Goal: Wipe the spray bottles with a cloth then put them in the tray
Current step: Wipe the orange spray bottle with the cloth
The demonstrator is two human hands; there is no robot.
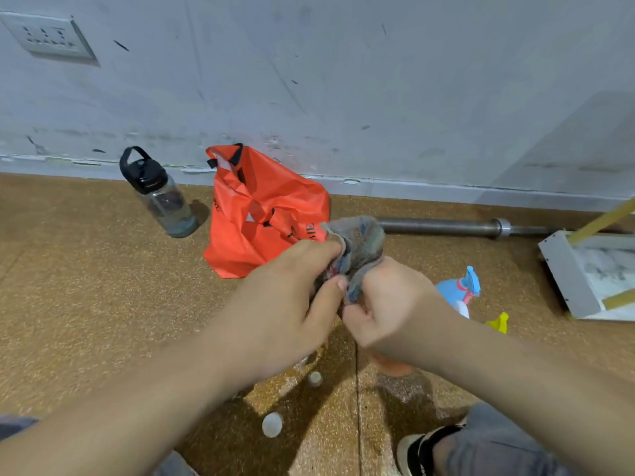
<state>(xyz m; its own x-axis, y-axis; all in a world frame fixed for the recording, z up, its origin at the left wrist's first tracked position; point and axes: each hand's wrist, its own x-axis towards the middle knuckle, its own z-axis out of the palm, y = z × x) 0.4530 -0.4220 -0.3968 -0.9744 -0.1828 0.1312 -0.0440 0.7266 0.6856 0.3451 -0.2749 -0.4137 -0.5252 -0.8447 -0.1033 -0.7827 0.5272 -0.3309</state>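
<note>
The grey cloth [360, 245] is bunched between your hands, over the floor [103, 286]. Your left hand [292, 304] pinches it with thumb and fingers, and your right hand [388, 304] is fisted round its lower fold. A blue-and-white spray bottle [458, 290] sits on the floor just right of your right hand, with the white tray [563, 280] nearer the floor's right edge.

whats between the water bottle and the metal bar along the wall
The orange bag sits between the water bottle and the metal bar, seen in the head view.
</note>
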